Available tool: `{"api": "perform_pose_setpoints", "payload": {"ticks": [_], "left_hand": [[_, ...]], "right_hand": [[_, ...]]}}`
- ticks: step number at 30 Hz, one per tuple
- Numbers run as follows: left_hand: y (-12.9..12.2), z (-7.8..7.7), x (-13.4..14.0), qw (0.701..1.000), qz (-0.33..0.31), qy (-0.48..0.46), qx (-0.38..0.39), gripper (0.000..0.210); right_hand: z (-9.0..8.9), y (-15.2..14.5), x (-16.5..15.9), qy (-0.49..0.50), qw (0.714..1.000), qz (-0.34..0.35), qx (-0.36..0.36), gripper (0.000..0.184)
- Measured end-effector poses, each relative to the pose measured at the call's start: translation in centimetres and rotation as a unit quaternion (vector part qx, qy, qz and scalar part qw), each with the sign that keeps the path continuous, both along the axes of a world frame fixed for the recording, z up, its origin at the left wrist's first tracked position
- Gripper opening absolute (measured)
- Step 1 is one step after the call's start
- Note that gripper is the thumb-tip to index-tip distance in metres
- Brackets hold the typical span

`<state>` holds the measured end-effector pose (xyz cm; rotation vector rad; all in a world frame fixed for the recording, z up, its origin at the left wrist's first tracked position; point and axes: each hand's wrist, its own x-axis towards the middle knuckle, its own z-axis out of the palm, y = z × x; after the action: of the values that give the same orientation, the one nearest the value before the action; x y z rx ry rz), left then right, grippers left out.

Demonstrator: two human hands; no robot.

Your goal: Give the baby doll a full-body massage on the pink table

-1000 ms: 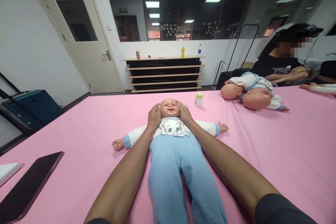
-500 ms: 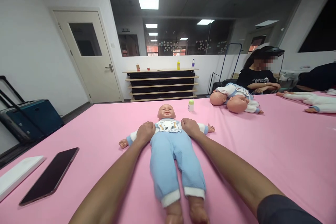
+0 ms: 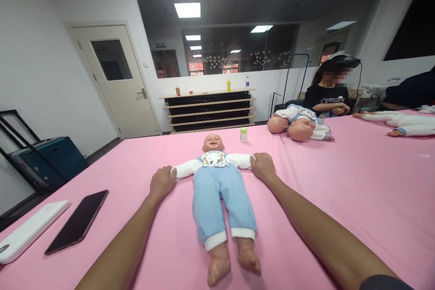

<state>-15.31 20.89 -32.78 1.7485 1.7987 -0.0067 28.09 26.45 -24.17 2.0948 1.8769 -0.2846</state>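
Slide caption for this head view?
Left hand and right hand clasp the outstretched arms of a doll lying face-up on pink cloth, a bottle near its head.

The doll (image 3: 222, 188) wears pale blue trousers (image 3: 207, 186) with white cuffs (image 3: 216, 239), white sleeves (image 3: 185, 170), and a white elephant patch (image 3: 215, 159) touched with orange at the ears. The desk (image 3: 326, 186) is plain pink. The jar (image 3: 243, 137) is white under a lime-green lid (image 3: 243, 130). The phone (image 3: 78, 222) is black, the slab (image 3: 34, 229) white, the suitcase (image 3: 56, 158) dark teal. One bottle (image 3: 229, 85) is yellow; a black shirt (image 3: 326, 96) bears white lettering. The door (image 3: 102, 95) is cream.
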Motion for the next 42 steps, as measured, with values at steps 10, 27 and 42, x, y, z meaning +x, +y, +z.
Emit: {"api": "perform_pose_setpoints", "payload": {"ticks": [10,27,42], "left_hand": [[0.4,-2.0,-1.4,0.986,0.093,-0.114,-0.077,0.052],[0.1,-3.1,-1.8,0.929,0.306,-0.199,-0.065,0.052],[1.5,-3.0,1.5,0.531,0.613,-0.582,-0.060,0.011]], "right_hand": [[0.1,0.2,4.1,0.119,0.992,0.010,-0.049,0.061],[-0.1,-0.1,3.5,0.156,0.980,-0.118,0.041,0.052],[-2.8,1.2,2.8,0.545,0.694,-0.441,0.162,0.048]]}}
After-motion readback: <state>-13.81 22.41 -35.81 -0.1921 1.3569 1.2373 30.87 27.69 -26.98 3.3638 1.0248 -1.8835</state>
